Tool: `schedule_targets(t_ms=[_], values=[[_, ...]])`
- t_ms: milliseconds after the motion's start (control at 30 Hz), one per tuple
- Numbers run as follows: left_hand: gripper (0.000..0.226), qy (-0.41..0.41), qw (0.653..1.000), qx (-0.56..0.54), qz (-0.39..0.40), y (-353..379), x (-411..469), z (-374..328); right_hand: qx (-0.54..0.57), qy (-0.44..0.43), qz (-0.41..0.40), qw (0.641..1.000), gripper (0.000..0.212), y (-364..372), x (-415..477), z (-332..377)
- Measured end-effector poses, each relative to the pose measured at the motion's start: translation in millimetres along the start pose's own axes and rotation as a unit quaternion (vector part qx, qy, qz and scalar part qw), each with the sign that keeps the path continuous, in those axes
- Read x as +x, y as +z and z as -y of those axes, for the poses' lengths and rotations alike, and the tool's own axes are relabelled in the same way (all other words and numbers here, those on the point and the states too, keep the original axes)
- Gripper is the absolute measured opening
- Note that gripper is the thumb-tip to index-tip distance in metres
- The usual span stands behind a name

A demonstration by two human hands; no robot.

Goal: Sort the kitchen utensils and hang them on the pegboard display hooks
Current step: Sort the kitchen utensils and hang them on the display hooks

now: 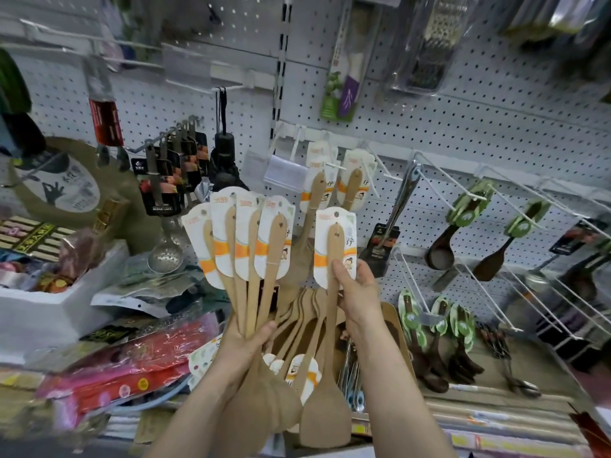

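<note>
My left hand (pixel 246 340) grips a fan of several wooden spatulas (pixel 261 259) by their handles, their white and orange card labels pointing up. My right hand (pixel 355 292) pinches the handle of a single wooden spatula (pixel 332 312), held upright with its blade down near the shelf. Straight ahead, two more of the same spatulas (pixel 319 190) hang on white hooks of the pegboard (pixel 463 110). More wooden spatulas (pixel 297 328) lie piled below, behind my hands.
Dark wooden spoons with green labels (pixel 466 209) hang on hooks at the right, others (pixel 426 325) lower down. Packaged metal ladles (pixel 165 180) hang at the left beside a black umbrella (pixel 224 150). A white foam box (pixel 49 299) and red packages (pixel 139 361) crowd the left shelf.
</note>
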State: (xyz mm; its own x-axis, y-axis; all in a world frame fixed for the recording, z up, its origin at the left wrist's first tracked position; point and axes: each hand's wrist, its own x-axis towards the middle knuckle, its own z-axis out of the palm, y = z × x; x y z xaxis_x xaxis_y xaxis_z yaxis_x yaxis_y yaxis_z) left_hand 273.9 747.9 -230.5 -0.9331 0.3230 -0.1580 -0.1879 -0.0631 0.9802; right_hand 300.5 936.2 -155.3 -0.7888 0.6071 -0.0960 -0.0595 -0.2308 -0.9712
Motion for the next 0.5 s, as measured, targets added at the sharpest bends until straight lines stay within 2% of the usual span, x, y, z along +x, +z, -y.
schedule_targets(t_ms=[200,367,500], values=[[0.021,0.003,1.000,0.007,-0.022,1,9,-9,-0.025,-0.042,0.005,0.999,0.017,0,13,4],[0.032,0.012,0.999,0.040,-0.022,-8,23,-16,-0.058,-0.088,0.034,0.994,0.012,10,30,14],[0.029,0.009,0.999,0.036,-0.027,-8,28,-23,-0.052,-0.100,0.045,0.993,0.008,21,41,11]])
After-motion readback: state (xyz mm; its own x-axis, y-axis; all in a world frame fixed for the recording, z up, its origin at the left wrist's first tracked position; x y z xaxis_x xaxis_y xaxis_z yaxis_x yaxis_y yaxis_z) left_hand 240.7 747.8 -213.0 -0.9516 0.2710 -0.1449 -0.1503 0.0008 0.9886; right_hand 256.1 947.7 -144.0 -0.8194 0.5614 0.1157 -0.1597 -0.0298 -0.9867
